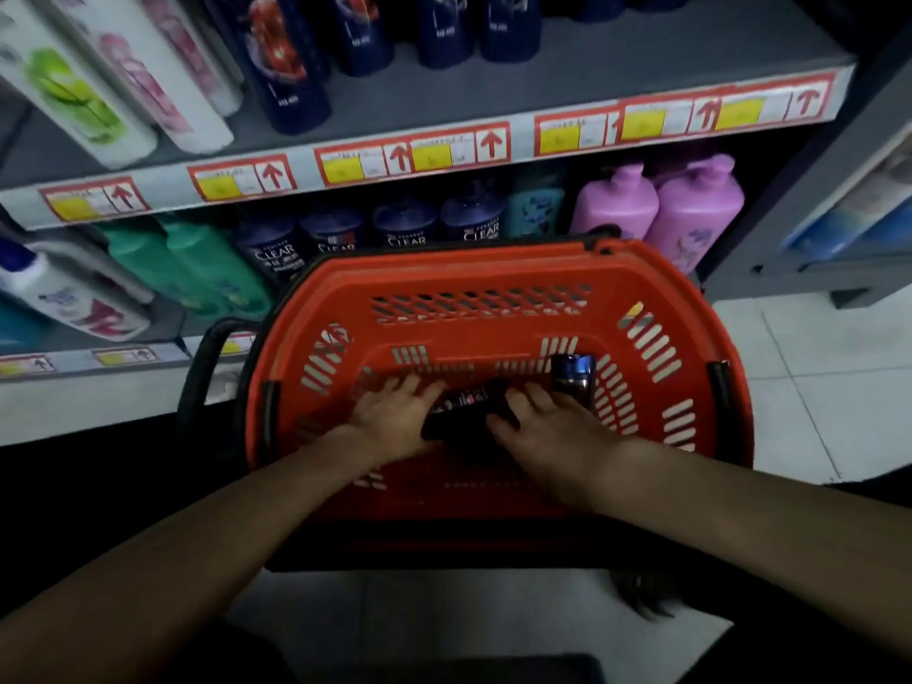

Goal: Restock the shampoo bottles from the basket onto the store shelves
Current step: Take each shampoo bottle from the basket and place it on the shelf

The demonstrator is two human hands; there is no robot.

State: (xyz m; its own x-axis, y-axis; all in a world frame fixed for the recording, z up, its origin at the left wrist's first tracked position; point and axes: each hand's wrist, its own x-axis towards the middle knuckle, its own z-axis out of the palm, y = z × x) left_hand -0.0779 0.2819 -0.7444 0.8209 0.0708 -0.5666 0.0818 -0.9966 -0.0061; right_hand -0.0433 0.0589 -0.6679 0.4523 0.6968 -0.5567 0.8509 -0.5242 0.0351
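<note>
An orange basket (493,274) stands on the floor in front of the shelves. A dark shampoo bottle (461,409) lies on its side on the basket's bottom. My left hand (390,417) rests on the bottle's left end and my right hand (548,427) on its right end, fingers curled around it. A second dark blue bottle (572,377) lies just right of my right hand, by the basket's right wall. The lower shelf (148,355) behind the basket holds dark Clear bottles (340,234).
Green bottles (197,264), a teal bottle (535,209) and pink bottles (656,209) fill the lower shelf. The upper shelf (395,155) carries white and dark blue bottles, with bare grey room at its right. White tiled floor lies to the right.
</note>
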